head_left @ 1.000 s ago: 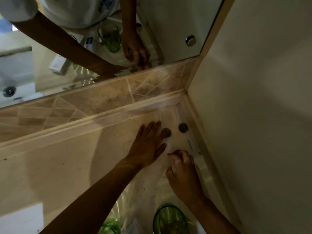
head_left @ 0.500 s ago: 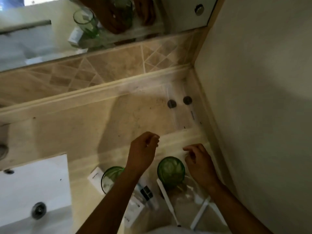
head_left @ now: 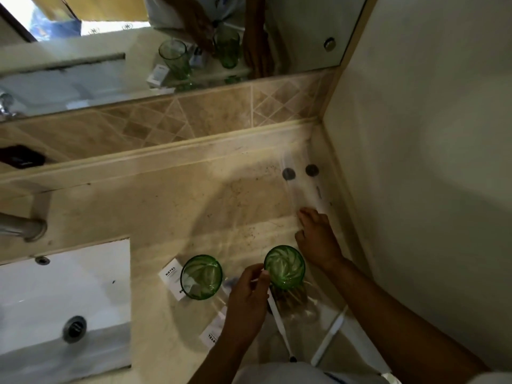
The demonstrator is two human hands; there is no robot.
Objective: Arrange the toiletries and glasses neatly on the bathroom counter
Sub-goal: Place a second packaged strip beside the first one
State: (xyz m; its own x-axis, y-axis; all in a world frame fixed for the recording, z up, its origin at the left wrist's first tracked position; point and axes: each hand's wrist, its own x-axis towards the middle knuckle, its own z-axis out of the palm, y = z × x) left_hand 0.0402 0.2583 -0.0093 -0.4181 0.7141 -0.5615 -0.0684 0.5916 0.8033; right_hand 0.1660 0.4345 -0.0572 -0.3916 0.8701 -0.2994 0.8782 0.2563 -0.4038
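Observation:
Two green ribbed glasses stand upright near the counter's front. My left hand (head_left: 246, 297) pinches the left rim of the right glass (head_left: 285, 268). The left glass (head_left: 201, 277) stands free, partly over a white hotel box (head_left: 170, 273). A second hotel box (head_left: 211, 338) lies under my left wrist. My right hand (head_left: 318, 239) rests flat, fingers apart, its fingertips on the near end of a clear packet with two dark caps (head_left: 300, 187) in the corner. Two white toothbrushes in clear wrap (head_left: 279, 320) (head_left: 329, 335) lie by the front edge.
A white sink (head_left: 69, 295) with a metal drain fills the lower left, and a tap base (head_left: 25, 227) stands behind it. The side wall (head_left: 415, 189) closes the right. A mirror (head_left: 83, 73) above the tiled backsplash reflects the glasses and hands.
Both hands pulled back from the corner as the view tilted down. Then my left hand went to the right glass's rim, and my right hand reached forward onto the packet's end.

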